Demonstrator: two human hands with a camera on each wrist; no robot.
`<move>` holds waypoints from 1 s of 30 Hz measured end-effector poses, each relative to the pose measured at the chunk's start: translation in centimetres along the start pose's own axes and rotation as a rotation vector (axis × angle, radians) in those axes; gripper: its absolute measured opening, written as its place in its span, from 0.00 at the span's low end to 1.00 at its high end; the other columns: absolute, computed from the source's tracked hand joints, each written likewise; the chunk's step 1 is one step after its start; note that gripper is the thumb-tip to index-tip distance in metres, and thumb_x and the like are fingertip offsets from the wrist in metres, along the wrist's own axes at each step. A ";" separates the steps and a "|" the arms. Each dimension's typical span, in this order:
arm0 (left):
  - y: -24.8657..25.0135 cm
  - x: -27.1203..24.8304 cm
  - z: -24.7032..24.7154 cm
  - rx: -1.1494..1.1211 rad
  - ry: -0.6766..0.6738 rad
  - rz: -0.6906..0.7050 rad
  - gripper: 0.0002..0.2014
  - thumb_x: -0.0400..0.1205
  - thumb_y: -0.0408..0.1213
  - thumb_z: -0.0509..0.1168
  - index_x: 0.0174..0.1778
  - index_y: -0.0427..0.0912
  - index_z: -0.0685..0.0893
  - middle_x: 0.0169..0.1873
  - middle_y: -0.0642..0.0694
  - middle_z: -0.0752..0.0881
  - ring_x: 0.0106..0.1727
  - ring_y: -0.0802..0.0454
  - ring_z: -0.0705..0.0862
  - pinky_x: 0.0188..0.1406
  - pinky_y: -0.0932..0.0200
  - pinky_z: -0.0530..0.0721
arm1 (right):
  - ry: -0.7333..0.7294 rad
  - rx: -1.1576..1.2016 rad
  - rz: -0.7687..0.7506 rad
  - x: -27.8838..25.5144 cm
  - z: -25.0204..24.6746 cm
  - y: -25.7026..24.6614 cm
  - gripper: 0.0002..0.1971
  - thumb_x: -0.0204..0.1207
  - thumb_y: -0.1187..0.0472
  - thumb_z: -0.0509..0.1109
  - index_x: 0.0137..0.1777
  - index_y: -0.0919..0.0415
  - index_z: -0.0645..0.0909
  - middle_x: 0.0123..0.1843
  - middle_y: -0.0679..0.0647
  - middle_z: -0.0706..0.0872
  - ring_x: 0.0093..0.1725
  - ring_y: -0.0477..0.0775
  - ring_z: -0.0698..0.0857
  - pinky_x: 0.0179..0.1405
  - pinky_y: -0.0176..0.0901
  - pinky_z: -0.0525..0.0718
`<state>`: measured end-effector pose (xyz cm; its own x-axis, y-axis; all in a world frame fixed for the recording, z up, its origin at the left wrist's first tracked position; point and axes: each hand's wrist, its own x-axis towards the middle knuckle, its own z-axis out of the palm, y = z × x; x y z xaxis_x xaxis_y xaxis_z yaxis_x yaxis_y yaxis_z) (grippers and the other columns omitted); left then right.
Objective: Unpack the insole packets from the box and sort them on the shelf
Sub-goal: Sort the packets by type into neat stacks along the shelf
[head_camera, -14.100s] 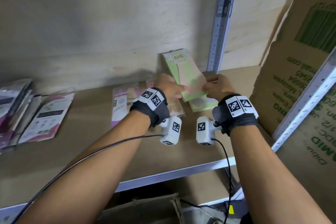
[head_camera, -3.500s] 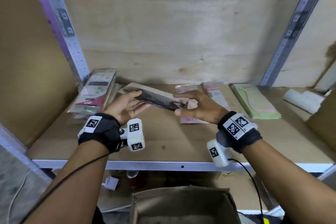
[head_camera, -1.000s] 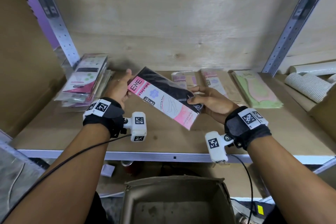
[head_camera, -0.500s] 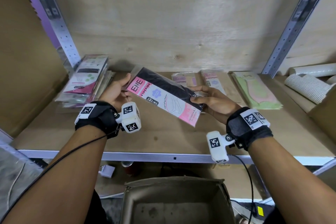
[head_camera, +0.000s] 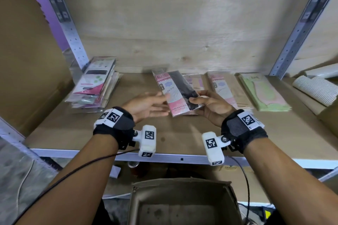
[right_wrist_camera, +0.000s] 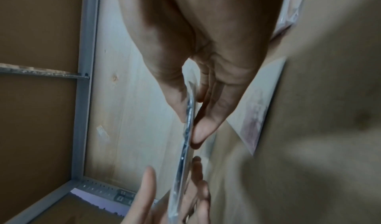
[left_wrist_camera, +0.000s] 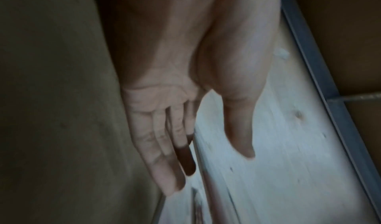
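Pink-and-black, the insole packet (head_camera: pixel 178 93) lies lengthwise toward the shelf's (head_camera: pixel 182 137) back edge near its middle, partly covering a beige packet (head_camera: pixel 196 81), probably so it joins the row of sorted piles running to the right. At its near end the right hand (head_camera: pixel 212 105) pinches the packet's right edge, thumb on top and fingers beneath, wrist low over the shelf board. Just beside the packet's left edge, the left hand (head_camera: pixel 146 105) is spread flat, palm turned inward, gripping nothing.

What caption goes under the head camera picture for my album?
Right hand pinches a pink-and-black ENE packet over the shelf; left hand open beside it.
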<state>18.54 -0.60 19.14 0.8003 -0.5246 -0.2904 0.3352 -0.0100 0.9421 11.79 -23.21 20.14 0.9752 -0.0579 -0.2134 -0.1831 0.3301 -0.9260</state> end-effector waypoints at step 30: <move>0.4 1.5 -4.4 0.475 0.557 -0.014 0.13 0.71 0.20 0.78 0.50 0.25 0.89 0.51 0.30 0.91 0.56 0.36 0.91 0.62 0.41 0.88 | 0.123 -1.357 0.133 7.4 9.0 1.1 0.21 0.64 0.57 0.85 0.34 0.59 0.72 0.32 0.53 0.78 0.40 0.56 0.83 0.23 0.39 0.76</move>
<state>22.08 2.33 18.36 0.9740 -0.0121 -0.2260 0.1968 -0.4480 0.8721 19.92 -14.81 20.37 0.9367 -0.2043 -0.2842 -0.3196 -0.8305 -0.4563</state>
